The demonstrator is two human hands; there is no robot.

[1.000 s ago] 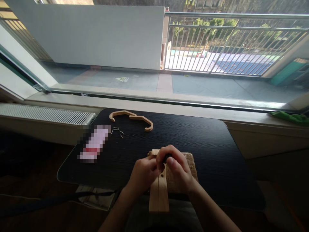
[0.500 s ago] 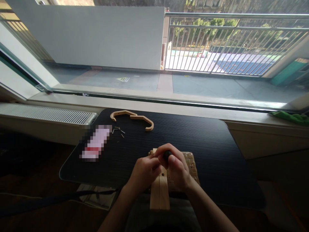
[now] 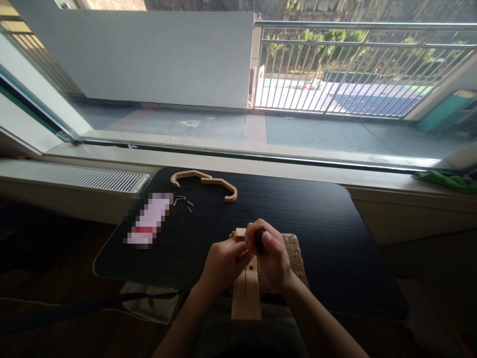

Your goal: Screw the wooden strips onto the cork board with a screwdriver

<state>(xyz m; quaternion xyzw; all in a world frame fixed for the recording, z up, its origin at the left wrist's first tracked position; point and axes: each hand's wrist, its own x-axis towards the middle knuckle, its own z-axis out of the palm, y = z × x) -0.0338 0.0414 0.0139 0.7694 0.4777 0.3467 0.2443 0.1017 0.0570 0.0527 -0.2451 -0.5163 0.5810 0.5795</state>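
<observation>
My right hand (image 3: 274,253) is wrapped round the black handle (image 3: 259,239) of what looks like a screwdriver, held upright over the work; its shaft and tip are hidden beneath my fingers. My left hand (image 3: 225,263) is closed at the left edge of two pale wooden strips (image 3: 246,298), its fingertips under the right hand and partly hidden. The strips lie side by side, pointing towards me, with a dark hole (image 3: 251,267) in the right one. Under them is a brown block wrapped in clear plastic (image 3: 297,253), at the table's near edge.
Two curved wooden hook pieces (image 3: 219,182) lie towards the back of the black table (image 3: 316,214). Several small screws (image 3: 181,198) are scattered left of centre, beside a blurred pink packet (image 3: 151,219). A window sill and a radiator (image 3: 74,174) border the far side.
My right hand has turned slightly round the handle, and its fingers and wrist have shifted a little. My left hand and the wooden strips stay nearly in place.
</observation>
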